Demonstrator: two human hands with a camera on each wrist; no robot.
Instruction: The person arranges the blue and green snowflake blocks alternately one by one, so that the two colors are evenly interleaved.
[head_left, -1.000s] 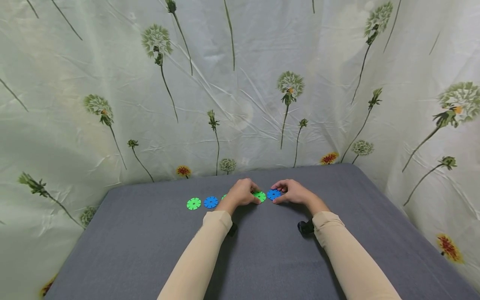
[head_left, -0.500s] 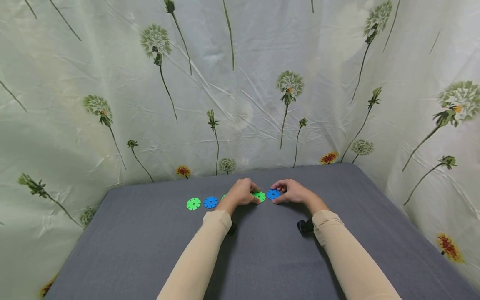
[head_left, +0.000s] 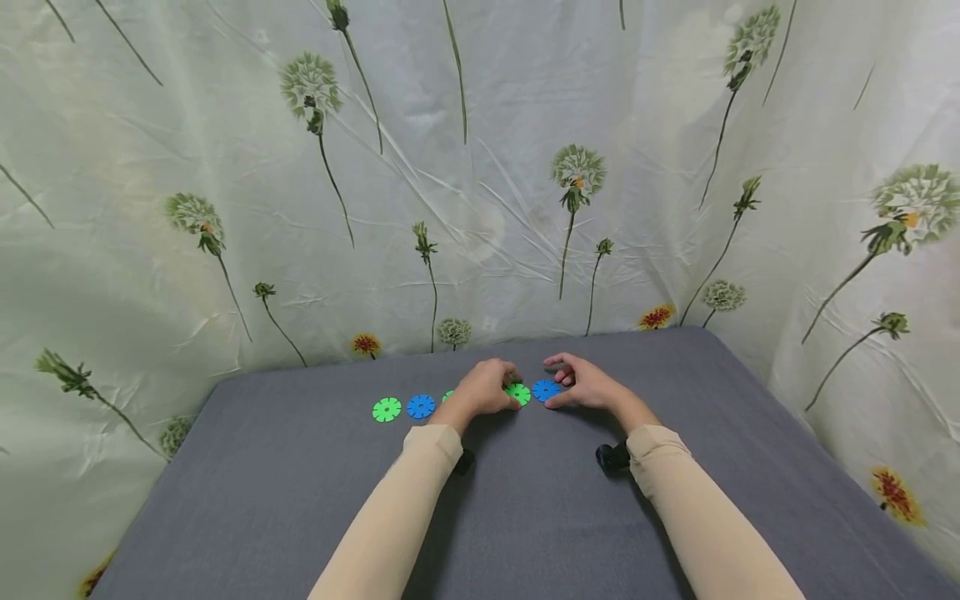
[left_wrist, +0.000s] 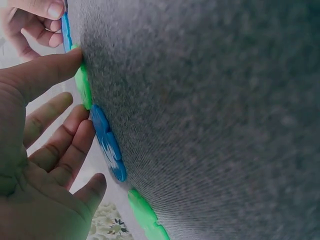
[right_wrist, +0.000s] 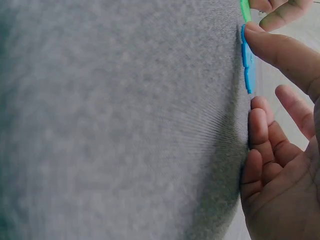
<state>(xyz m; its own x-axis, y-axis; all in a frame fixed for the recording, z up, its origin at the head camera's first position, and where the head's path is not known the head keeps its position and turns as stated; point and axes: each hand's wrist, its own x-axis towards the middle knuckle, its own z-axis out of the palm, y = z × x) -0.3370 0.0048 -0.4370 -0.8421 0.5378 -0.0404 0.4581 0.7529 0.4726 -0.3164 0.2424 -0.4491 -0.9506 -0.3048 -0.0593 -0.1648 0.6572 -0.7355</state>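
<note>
A row of flat, notched plastic discs lies on the grey tabletop. My left hand (head_left: pixel 483 387) holds a green disc (head_left: pixel 519 393) at its edges, the thumb on the near side and fingers on the far side. To its right, a blue disc (head_left: pixel 546 391) lies flat, with my right thumb (right_wrist: pixel 270 47) at its edge. My right hand (head_left: pixel 588 385) has its index finger lifted off the blue disc, the other fingers loosely bent. In the left wrist view, another blue disc (left_wrist: pixel 107 145) lies by the left fingertips; the left hand mostly hides this part of the row from the head view.
At the row's left end are a green disc (head_left: pixel 387 409) and a blue disc (head_left: pixel 422 406). A further green disc (head_left: pixel 447 395) shows partly behind the left wrist. The grey tabletop (head_left: pixel 540 533) meets a flower-printed curtain (head_left: pixel 495 250) at the back and sides.
My right index finger has lifted away from the far edge of the blue disc, which it touched earlier. The left hand and the discs have stayed in place.
</note>
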